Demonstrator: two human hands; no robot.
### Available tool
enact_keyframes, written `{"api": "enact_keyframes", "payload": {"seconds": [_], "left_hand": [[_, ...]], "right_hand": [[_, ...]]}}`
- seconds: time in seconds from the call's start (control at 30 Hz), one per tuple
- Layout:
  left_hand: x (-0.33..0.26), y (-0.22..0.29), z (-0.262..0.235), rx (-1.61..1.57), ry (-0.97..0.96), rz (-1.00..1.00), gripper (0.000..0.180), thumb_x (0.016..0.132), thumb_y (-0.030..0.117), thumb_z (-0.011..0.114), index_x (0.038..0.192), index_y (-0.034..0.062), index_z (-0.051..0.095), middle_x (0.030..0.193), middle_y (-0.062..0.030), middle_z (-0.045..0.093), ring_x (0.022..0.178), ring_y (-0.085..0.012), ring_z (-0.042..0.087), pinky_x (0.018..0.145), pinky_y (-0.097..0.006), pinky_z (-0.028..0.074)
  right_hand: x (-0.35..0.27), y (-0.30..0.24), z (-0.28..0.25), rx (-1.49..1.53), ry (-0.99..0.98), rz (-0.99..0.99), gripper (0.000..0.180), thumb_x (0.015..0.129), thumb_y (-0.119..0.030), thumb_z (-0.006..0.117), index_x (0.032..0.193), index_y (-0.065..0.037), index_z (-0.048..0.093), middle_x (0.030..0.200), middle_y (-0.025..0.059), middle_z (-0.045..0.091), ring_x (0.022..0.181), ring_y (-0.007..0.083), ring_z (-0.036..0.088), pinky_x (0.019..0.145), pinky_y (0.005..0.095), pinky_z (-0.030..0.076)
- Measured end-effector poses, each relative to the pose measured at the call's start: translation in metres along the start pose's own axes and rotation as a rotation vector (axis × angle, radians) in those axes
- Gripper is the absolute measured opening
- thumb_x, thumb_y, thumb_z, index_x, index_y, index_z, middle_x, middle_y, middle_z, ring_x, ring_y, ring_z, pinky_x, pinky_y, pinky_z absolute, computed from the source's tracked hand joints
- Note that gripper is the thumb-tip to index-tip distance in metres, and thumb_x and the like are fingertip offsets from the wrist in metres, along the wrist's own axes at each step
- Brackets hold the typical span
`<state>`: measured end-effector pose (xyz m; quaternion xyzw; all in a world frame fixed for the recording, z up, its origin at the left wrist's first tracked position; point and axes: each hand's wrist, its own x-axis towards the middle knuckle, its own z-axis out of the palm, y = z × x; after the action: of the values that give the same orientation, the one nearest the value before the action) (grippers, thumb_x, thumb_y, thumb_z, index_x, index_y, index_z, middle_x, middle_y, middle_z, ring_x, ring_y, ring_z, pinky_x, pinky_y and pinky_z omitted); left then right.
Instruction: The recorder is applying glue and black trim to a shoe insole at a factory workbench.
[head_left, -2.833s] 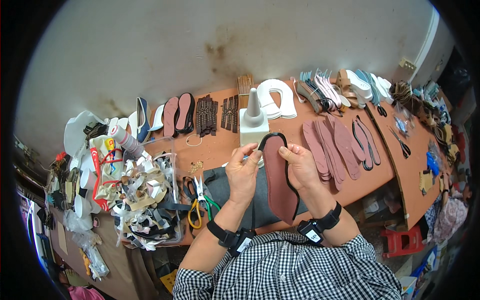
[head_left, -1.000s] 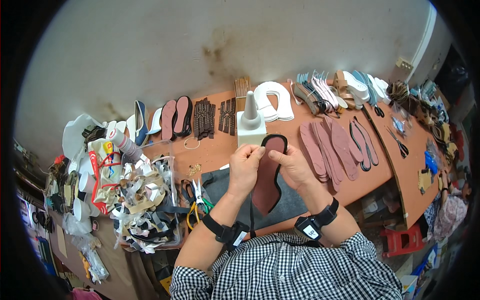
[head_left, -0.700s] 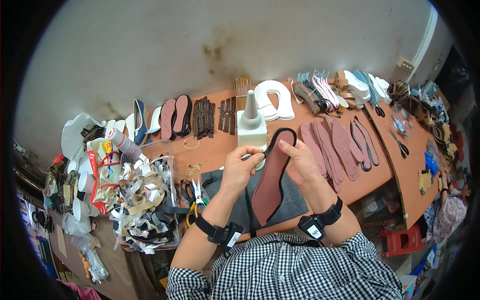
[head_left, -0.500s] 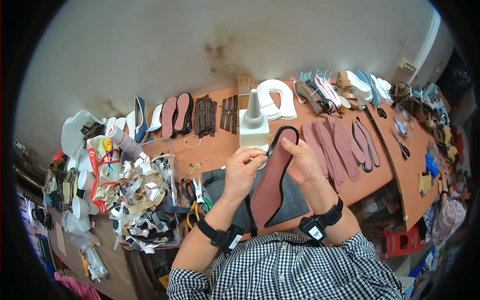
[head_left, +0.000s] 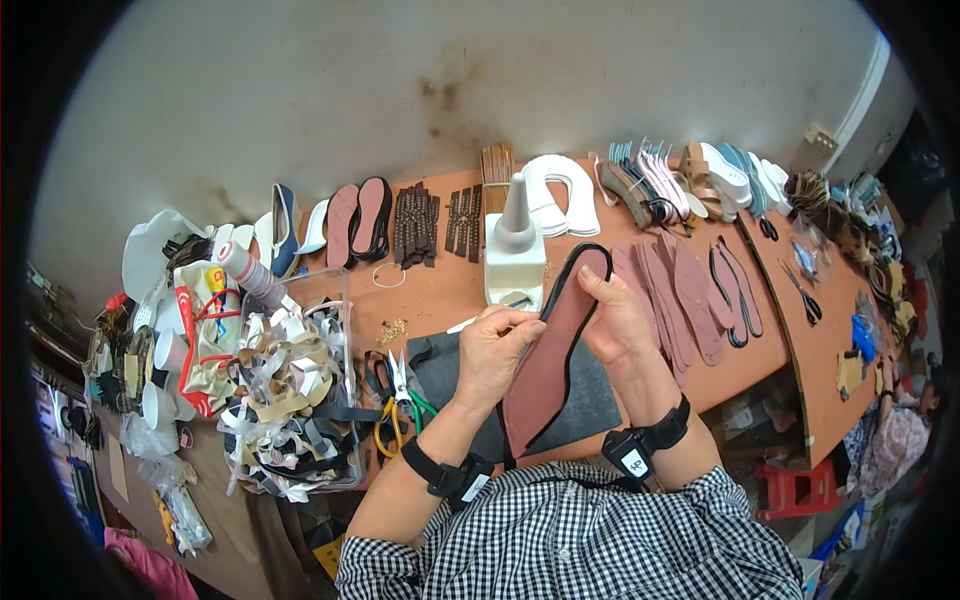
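Observation:
A dusty-pink shoe insole (head_left: 553, 368) with black edging around its rim is held up at a slant above a dark grey mat (head_left: 590, 405). My right hand (head_left: 622, 325) grips its upper right side, thumb on the pink face and fingers behind. At the insole's left edge, my left hand (head_left: 492, 352) is closed in a pinch on the black edging strip; the fingertips partly hide it. Just beyond the insole stands a white block with a grey cone (head_left: 515, 235) on top.
Left of the mat lie white-bladed scissors (head_left: 400, 380) beside a clear bin (head_left: 352, 350) heaped with strap scraps. Pink insoles (head_left: 697, 300) are stacked on the right. Dark woven straps (head_left: 415, 225), white U-shaped pieces (head_left: 570, 190) and sandals (head_left: 720, 180) line the back; black scissors (head_left: 803, 295) lie far right.
My left hand has shifted slightly down and right along the insole's edge, still pinching. My right hand keeps its grip, and the insole's upper end has moved a little right.

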<state>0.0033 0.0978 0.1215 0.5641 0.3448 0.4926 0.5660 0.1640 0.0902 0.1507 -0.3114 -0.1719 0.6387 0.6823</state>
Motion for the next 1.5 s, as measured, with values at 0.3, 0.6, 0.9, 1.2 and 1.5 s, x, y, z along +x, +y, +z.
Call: {"api": "enact_keyframes", "payload": {"seconds": [0.3, 0.6, 0.9, 1.2, 1.5], "left_hand": [[-0.002, 0.005, 0.004, -0.049, -0.029, -0.117, 0.009, 0.077, 0.003, 0.065, 0.082, -0.0040, 0.064, 0.078, -0.0003, 0.054, 0.064, -0.0052, 0.051, 0.055, -0.017, 0.040], [0.007, 0.012, 0.000, 0.148, -0.111, -0.232, 0.010, 0.077, 0.008, 0.066, 0.072, -0.0009, 0.061, 0.071, 0.0004, 0.055, 0.064, -0.0053, 0.050, 0.057, -0.018, 0.041], [0.015, 0.009, 0.008, 0.064, -0.105, 0.003, 0.009, 0.077, 0.007, 0.064, 0.073, -0.0004, 0.062, 0.073, -0.0005, 0.057, 0.065, -0.0062, 0.051, 0.060, -0.018, 0.041], [0.007, 0.008, -0.006, -0.088, -0.222, -0.308, 0.010, 0.079, 0.008, 0.064, 0.085, -0.0006, 0.064, 0.074, 0.0001, 0.055, 0.052, -0.0038, 0.045, 0.045, -0.017, 0.035], [-0.004, 0.002, -0.016, -0.054, -0.185, -0.109, 0.014, 0.079, 0.005, 0.064, 0.090, -0.0022, 0.065, 0.087, -0.0037, 0.056, 0.074, -0.0086, 0.053, 0.066, -0.019, 0.044]], "right_hand": [[-0.002, -0.001, 0.001, -0.007, 0.051, -0.036, 0.009, 0.082, -0.006, 0.060, 0.090, -0.005, 0.056, 0.086, 0.0026, 0.061, 0.080, 0.0117, 0.057, 0.077, 0.0262, 0.044], [-0.009, 0.002, -0.001, -0.012, 0.017, -0.054, 0.012, 0.082, -0.009, 0.061, 0.092, -0.005, 0.056, 0.094, 0.0026, 0.060, 0.086, 0.0127, 0.056, 0.080, 0.0278, 0.044], [-0.018, 0.025, -0.011, -0.230, -0.140, 0.047, 0.029, 0.077, -0.016, 0.067, 0.100, -0.001, 0.059, 0.097, 0.0058, 0.061, 0.090, 0.0163, 0.057, 0.082, 0.0297, 0.045], [-0.029, 0.020, -0.002, -0.199, 0.020, 0.053, 0.013, 0.078, -0.010, 0.065, 0.084, 0.001, 0.062, 0.080, 0.0087, 0.063, 0.074, 0.0170, 0.060, 0.069, 0.0287, 0.049], [-0.023, 0.013, -0.006, -0.218, -0.008, -0.038, 0.015, 0.082, -0.014, 0.061, 0.084, 0.001, 0.060, 0.081, 0.0106, 0.062, 0.076, 0.0210, 0.061, 0.072, 0.0331, 0.051]]}}
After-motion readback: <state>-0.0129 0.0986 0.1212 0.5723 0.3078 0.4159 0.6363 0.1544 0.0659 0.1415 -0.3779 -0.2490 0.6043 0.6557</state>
